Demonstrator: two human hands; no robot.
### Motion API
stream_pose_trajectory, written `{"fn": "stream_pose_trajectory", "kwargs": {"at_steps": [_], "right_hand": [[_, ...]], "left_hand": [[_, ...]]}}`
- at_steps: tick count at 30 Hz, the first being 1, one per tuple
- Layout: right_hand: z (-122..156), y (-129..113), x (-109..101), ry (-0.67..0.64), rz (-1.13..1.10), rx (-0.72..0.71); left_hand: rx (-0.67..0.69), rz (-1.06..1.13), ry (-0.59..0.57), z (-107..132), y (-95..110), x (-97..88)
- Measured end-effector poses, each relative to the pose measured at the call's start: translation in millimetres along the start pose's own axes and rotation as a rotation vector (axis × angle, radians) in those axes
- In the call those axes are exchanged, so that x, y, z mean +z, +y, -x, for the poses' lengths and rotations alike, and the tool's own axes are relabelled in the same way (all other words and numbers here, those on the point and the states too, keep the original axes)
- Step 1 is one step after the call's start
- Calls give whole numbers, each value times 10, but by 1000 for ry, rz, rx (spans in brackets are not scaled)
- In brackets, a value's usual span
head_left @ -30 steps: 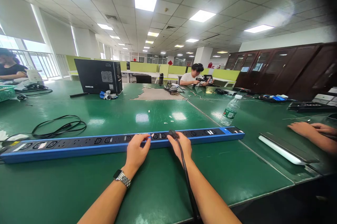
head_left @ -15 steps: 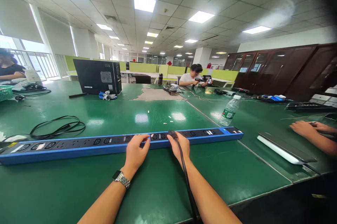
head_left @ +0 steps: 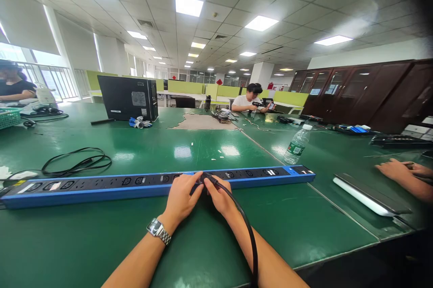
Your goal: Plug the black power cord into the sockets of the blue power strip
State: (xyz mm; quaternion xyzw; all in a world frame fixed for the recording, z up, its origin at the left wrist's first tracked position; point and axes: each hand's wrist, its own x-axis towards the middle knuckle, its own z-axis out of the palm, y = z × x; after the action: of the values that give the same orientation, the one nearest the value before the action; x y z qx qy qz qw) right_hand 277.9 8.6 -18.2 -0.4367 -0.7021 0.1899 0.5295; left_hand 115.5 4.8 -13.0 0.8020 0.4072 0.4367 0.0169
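Note:
A long blue power strip (head_left: 91, 199) with a black socket face lies across the green table in front of me. My right hand (head_left: 219, 194) grips a black power plug (head_left: 209, 177) over the middle of the strip. From the plug, a thick black cable (head_left: 248, 229) arcs over my right forearm and down toward me. My left hand (head_left: 184, 193), with a watch (head_left: 158, 230) on its wrist, rests at the strip; its thumb and forefinger close on the plug's front end. Fingers cover the plug's tip and the sockets beneath, so I cannot tell whether it is seated.
A water bottle (head_left: 297, 144) stands behind the strip's right end. A dark flat device with a white side (head_left: 368, 195) lies to the right, near another person's hands (head_left: 402, 175). A coiled black cord (head_left: 76, 161) and a computer case (head_left: 126, 98) are farther left. Another person (head_left: 252, 98) sits across the table.
My right hand has carried the plug left along the strip to my left hand. The left hand has shifted slightly right, its fingertips now meeting the plug.

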Motion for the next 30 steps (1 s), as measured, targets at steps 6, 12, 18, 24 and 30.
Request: {"fn": "stream_pose_trajectory", "kwargs": {"at_steps": [6, 12, 18, 24, 30], "right_hand": [[32, 15, 13, -107, -56, -8], [82, -133, 53, -195, 213, -129], [100, -174, 121, -92, 242, -400], [63, -91, 53, 9, 214, -308], [-31, 82, -106, 209, 259, -66]], "left_hand": [[-33, -85, 4, 1, -2, -6], [-86, -196, 57, 20, 26, 0], [-233, -276, 193, 17, -80, -13], [-545, -323, 387, -53, -297, -288], [-750, -352, 384, 6, -484, -594]]}}
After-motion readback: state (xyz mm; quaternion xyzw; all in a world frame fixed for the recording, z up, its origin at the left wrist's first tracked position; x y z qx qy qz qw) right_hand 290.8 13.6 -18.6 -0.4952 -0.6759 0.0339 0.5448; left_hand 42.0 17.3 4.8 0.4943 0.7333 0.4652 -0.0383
